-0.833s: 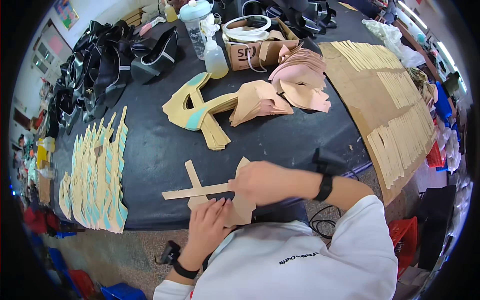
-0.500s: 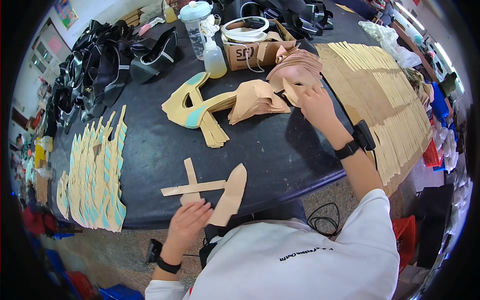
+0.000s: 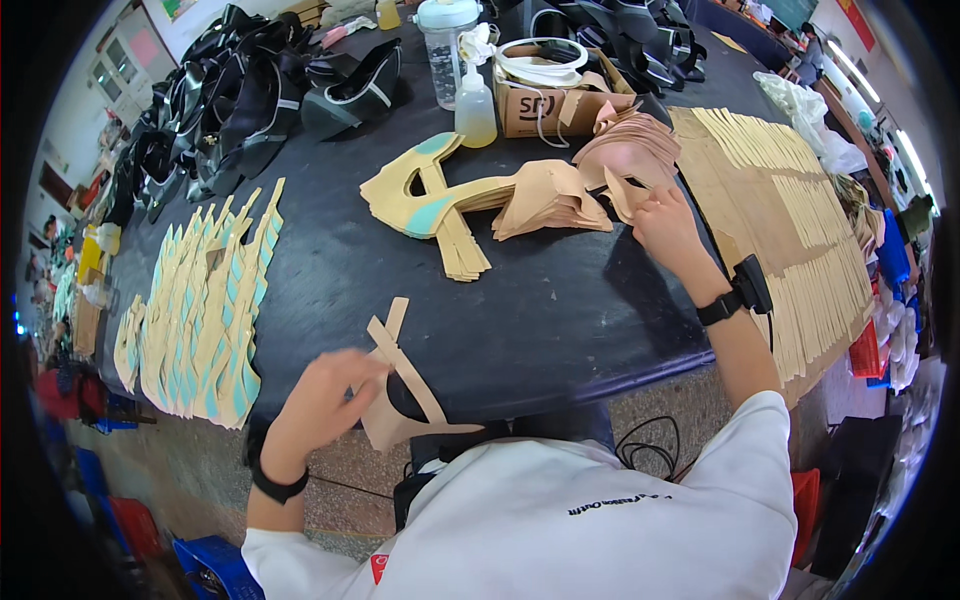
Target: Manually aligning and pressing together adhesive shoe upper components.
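Note:
My right hand (image 3: 668,222) is closed at the fingertips on the pointed end of a tan leather piece (image 3: 618,192), beside a fanned stack of pinkish leather pieces (image 3: 632,150). My left hand (image 3: 322,402), slightly blurred, has its thumb apart from its fingers. It hovers at the left edge of a curved tan leather piece (image 3: 388,422) at the table's front edge. Two narrow leather strips (image 3: 412,378) cross there, joining or overlapping the piece. A stack of tan leather pieces (image 3: 550,198) and yellowish, teal-marked cut-out pieces (image 3: 410,190) lie in the middle.
Rows of yellowish strips (image 3: 205,310) lie left on the black table (image 3: 520,310). A brown board (image 3: 735,190) with thin strips covers the right. Behind stand a squeeze bottle (image 3: 476,112), a clear jug (image 3: 443,65), a cardboard box (image 3: 535,112) and black shoe parts (image 3: 225,110).
My left hand has moved left and turned the curved piece and strips around. My right hand stays at the pinkish stack. The whole view has shifted a little.

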A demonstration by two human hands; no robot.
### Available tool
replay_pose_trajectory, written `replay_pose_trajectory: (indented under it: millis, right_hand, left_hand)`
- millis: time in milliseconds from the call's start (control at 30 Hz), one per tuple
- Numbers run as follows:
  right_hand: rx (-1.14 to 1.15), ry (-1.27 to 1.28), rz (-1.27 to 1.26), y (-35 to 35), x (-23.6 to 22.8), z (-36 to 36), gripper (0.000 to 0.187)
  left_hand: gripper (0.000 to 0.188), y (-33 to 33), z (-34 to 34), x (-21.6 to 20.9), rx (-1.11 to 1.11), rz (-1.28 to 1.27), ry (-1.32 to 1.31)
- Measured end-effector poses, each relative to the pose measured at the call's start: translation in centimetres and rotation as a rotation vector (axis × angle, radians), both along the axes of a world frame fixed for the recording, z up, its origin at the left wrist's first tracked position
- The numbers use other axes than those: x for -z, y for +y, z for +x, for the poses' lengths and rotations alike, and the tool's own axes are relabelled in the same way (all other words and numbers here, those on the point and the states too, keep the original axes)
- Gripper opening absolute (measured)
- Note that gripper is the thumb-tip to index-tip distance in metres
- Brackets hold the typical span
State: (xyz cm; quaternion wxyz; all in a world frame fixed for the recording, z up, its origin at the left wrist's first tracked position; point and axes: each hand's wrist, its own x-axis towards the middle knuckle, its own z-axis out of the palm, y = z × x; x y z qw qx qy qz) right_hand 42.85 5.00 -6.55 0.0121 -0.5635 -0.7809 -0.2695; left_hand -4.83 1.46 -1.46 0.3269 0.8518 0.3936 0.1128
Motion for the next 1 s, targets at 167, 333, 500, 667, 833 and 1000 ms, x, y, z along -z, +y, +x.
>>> replay_pose_trajectory:
  millis: [167, 333, 500, 667, 833, 1000]
  right_hand:
    - [0.051, 0.226, 0.26, 0.9, -1.0, 0.0, 0.013]
    - [0.34, 1.123, 0.46, -2.9, -7.9, -1.5, 0.008]
    - [0.232, 1.805, -0.155, -6.1, -4.4, -5.3, 0.018]
    - [0.169, 1.988, -0.293, -8.2, 0.3, -11.8, 0.026]
    - [0.12, 1.265, -0.08, -9.9, 1.3, -14.3, 0.02]
    - [0.22, 0.853, 0.054, -9.5, 1.9, -15.5, 0.018]
  left_hand:
    - [0.025, 3.4, 4.5, 4.0, -0.353, 0.616, 0.152]
    - [0.035, 5.0, 4.2, 5.2, -0.429, 0.023, 0.098]
    - [0.039, 5.2, 5.3, 3.8, -0.445, -0.362, -0.165]
    - [0.04, 4.2, 8.5, 2.6, -0.39, -0.611, -0.375]
    - [0.014, 3.8, 10.6, 2.8, -0.252, -0.636, -0.291]
    - [0.014, 3.5, 12.4, 4.5, -0.216, -0.458, -0.225]
